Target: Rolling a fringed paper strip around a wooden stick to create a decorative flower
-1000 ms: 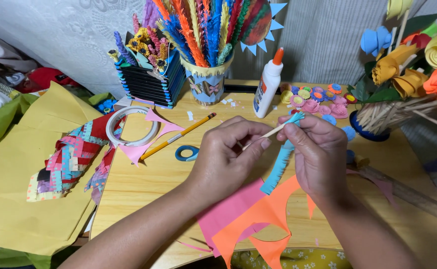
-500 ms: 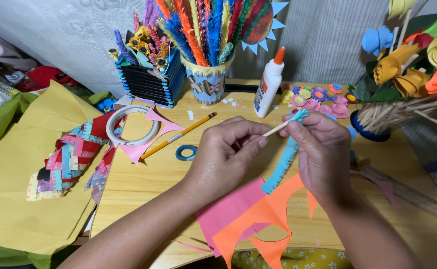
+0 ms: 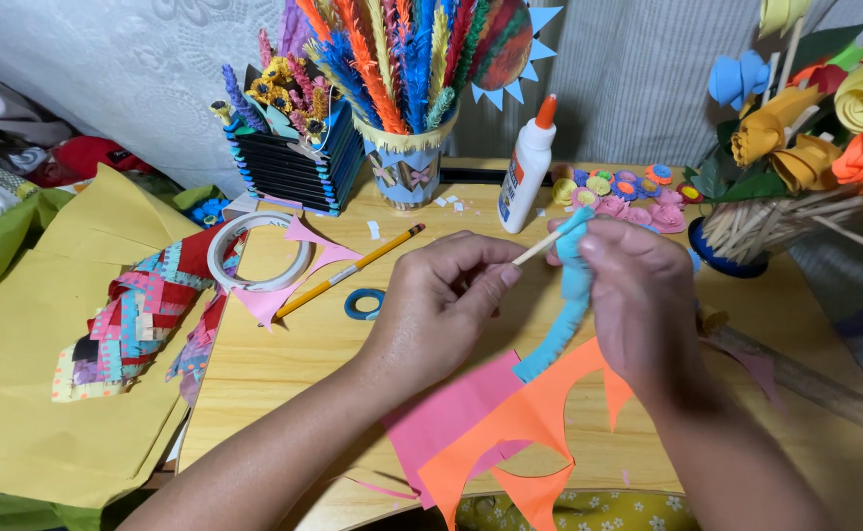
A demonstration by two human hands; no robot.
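My left hand [image 3: 443,303] pinches the lower end of a thin wooden stick [image 3: 539,246] above the wooden table [image 3: 284,364]. My right hand [image 3: 638,295] is closed around a fringed light blue paper strip [image 3: 564,315] at the stick's upper end. The strip hangs down from my right hand and its lower end rests near cut orange paper [image 3: 530,423] and pink paper [image 3: 451,413] at the table's front.
A white glue bottle [image 3: 527,169], a cup of paper feather stems [image 3: 402,167], a black box of paper flowers [image 3: 294,147], a tape ring [image 3: 259,253], a pencil [image 3: 353,270], a small blue tape roll [image 3: 363,303]. Paper roses in a vase [image 3: 815,128] stand right. Yellow paper [image 3: 48,364] lies left.
My hands stay in the same place; the fingers have shifted slightly on the stick and the blue strip.
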